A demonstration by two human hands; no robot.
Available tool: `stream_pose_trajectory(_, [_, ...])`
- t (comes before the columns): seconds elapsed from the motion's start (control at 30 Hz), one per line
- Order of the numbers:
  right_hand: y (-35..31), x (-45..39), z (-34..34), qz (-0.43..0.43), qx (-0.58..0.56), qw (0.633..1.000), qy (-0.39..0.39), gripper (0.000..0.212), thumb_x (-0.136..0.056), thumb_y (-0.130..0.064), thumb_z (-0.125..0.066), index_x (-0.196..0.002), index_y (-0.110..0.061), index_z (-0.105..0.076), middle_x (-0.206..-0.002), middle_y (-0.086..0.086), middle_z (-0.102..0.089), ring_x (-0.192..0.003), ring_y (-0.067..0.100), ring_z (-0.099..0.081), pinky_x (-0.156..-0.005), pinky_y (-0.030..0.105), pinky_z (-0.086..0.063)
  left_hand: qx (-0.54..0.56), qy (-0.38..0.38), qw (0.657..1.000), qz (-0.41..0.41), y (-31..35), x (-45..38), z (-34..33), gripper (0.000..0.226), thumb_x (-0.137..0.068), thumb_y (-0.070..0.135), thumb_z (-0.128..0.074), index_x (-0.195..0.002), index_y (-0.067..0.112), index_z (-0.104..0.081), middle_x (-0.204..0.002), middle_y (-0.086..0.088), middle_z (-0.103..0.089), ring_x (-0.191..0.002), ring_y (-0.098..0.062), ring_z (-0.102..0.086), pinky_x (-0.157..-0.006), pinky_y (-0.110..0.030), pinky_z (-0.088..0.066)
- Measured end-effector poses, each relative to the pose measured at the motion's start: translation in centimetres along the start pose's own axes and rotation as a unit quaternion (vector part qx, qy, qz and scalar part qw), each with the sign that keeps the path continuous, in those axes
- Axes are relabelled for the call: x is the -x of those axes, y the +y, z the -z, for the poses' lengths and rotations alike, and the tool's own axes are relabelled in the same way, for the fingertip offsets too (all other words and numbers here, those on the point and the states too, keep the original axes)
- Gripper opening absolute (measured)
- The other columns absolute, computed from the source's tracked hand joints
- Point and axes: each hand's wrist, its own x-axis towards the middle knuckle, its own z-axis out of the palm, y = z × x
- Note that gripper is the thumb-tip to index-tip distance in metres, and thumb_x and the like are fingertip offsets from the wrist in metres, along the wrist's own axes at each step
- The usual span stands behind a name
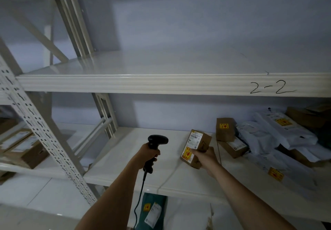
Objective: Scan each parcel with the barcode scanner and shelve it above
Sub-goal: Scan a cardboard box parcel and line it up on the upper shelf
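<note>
My left hand (149, 155) grips the handle of a black barcode scanner (156, 143), its head pointing right and its cable hanging down. My right hand (204, 155) holds a small brown cardboard parcel (196, 144) tilted above the middle shelf (136, 151), its white label and yellow sticker facing the scanner. The upper shelf (143, 63), marked "2-2" on its front edge, lies bare above both hands.
Several brown boxes (224, 129) and white mailer bags (283, 131) are piled on the right of the middle shelf. A perforated upright post (41, 136) stands at left, with more boxes (23, 149) on the neighbouring rack. A green parcel (152, 210) lies on the shelf below.
</note>
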Motion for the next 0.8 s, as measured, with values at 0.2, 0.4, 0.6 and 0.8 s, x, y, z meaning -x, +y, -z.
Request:
stream_pose_trajectory(0.2, [-0.6, -1.0, -1.5, -0.020, -0.035, 0.999, -0.018, 0.055, -0.079, -0.022, -0.083, -0.125, -0.008, -0.055, -0.118, 0.013, -0.068, -0.100, 0.028, -0.069, -0.090, 0.045, -0.058, -0.049, 0.008, 0.997, 0.058, 2.4, -0.4, 2.1, 0.008, -0.086, 0.000, -0.055, -0.094, 0.001, -0.056, -0.071, -0.010, -0.054, -0.060, -0.022, -0.054, -0.056, -0.031, -0.043])
stream_pose_trajectory(0.4, [-0.6, -1.7, -3.0, -0.041, -0.041, 0.998, -0.032, 0.037, -0.084, -0.019, -0.078, -0.118, -0.009, -0.069, -0.095, 0.004, -0.074, -0.084, 0.019, -0.070, -0.072, 0.031, -0.057, -0.009, 0.047, 0.995, 0.088, 1.5, -2.6, 3.2, 0.035, -0.086, -0.011, -0.059, -0.120, -0.011, -0.050, -0.090, -0.023, -0.056, -0.070, -0.027, -0.058, -0.065, -0.038, -0.050])
stream_pose_trajectory(0.6, [-0.7, -1.9, -5.4, -0.066, -0.058, 0.996, -0.031, 0.032, -0.086, -0.025, -0.077, -0.112, -0.008, -0.071, -0.078, -0.002, -0.073, -0.071, 0.013, -0.071, -0.051, 0.021, -0.051, 0.004, 0.112, 0.989, 0.097, -3.1, -4.1, 3.6, 0.033, -0.083, -0.004, -0.069, -0.113, -0.016, -0.060, -0.096, -0.026, -0.066, -0.090, -0.037, -0.066, -0.089, -0.047, -0.055])
stream_pose_trajectory(0.8, [-0.5, -1.2, -10.0, -0.076, -0.029, 0.996, -0.042, 0.029, -0.087, -0.033, -0.075, -0.107, -0.012, -0.072, -0.079, 0.001, -0.077, -0.069, 0.017, -0.075, -0.053, 0.024, -0.055, -0.047, 0.134, 0.984, 0.104, -6.3, -4.7, 6.1, 0.037, -0.083, 0.012, -0.075, -0.114, -0.007, -0.066, -0.111, -0.023, -0.068, -0.105, -0.035, -0.064, -0.094, -0.043, -0.052])
